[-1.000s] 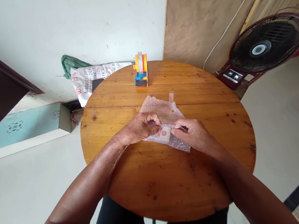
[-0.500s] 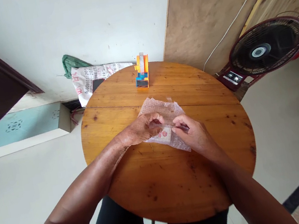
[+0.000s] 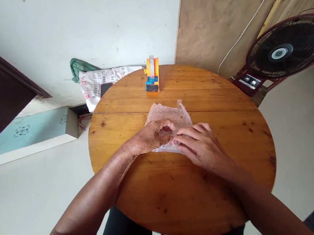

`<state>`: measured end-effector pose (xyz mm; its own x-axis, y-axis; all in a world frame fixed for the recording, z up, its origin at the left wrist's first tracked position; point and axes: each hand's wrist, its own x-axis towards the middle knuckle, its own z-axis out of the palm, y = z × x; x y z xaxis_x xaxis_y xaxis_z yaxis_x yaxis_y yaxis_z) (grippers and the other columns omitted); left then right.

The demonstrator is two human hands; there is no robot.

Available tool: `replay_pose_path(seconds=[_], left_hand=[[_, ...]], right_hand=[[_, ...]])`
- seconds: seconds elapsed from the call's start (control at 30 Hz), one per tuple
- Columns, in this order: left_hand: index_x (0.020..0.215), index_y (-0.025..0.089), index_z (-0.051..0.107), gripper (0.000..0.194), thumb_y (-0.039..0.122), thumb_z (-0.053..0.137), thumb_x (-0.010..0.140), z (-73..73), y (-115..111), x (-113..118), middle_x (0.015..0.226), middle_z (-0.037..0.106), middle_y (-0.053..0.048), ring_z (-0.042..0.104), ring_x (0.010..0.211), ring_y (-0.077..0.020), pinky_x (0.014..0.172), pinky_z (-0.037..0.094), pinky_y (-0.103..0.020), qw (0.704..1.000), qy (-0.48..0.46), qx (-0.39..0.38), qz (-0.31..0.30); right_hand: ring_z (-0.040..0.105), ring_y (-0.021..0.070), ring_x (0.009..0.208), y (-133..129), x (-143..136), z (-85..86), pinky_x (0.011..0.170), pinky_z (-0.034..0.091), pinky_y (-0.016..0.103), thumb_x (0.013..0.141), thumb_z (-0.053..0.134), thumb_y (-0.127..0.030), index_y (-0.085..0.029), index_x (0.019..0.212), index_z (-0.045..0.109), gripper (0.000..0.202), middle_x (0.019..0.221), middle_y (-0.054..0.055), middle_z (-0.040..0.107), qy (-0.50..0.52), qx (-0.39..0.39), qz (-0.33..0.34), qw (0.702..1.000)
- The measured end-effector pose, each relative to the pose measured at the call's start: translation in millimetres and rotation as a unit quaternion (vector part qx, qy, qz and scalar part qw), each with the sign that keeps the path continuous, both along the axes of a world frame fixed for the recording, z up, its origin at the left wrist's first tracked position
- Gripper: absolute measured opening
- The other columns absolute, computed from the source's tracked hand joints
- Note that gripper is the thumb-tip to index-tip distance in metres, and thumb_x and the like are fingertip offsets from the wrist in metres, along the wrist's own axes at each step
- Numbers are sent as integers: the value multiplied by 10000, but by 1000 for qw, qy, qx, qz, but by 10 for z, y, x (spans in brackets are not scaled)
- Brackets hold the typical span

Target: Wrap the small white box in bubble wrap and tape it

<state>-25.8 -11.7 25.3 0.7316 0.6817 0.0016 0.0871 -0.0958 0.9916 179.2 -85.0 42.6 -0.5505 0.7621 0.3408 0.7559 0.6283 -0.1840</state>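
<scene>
A sheet of clear bubble wrap (image 3: 166, 112) lies at the middle of the round wooden table. A small pale box with red marks (image 3: 171, 143) is in its near fold, mostly hidden by my hands. My left hand (image 3: 160, 135) is curled over the near part of the wrap, thumb and fingers closed on it. Close beside it, my right hand (image 3: 200, 142) covers the wrap's right side, its fingers bent onto the folded edge near the box. A short strip of clear tape (image 3: 179, 103) stands up at the wrap's far right corner.
An orange and blue tape dispenser (image 3: 152, 76) stands near the far edge of the round wooden table (image 3: 170, 195). Beyond the table are a printed white sack (image 3: 89, 92) and green bag (image 3: 81, 68) by the wall. A dark red fan (image 3: 281, 52) stands at the right.
My right hand has moved left, folding the wrap's right side inward over the box. The box is now mostly covered. My left hand stays on the wrap. The view has shifted slightly.
</scene>
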Motion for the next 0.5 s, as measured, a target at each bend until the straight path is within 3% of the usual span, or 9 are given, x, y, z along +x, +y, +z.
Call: replay_pose_path(seconds=[0.23, 0.5], left_hand=[[1022, 152, 603, 279, 302, 665, 795, 30, 31, -52, 920, 647, -29, 592, 824, -138, 738, 450, -246, 996, 75, 14, 40], [1085, 166, 653, 340, 333, 623, 790, 292, -27, -301, 909, 662, -26, 572, 769, -156, 637, 403, -234, 954, 260, 114, 94]], right_hand=[[567, 243, 974, -2, 19, 29, 929, 346, 434, 928, 639, -320, -201, 1017, 683, 155, 1093, 44, 719, -3, 1, 10, 1000], [578, 233, 965, -11, 17, -25, 910, 345, 411, 951, 615, -314, -206, 1018, 700, 153, 1048, 46, 709, -16, 9, -9, 1000]])
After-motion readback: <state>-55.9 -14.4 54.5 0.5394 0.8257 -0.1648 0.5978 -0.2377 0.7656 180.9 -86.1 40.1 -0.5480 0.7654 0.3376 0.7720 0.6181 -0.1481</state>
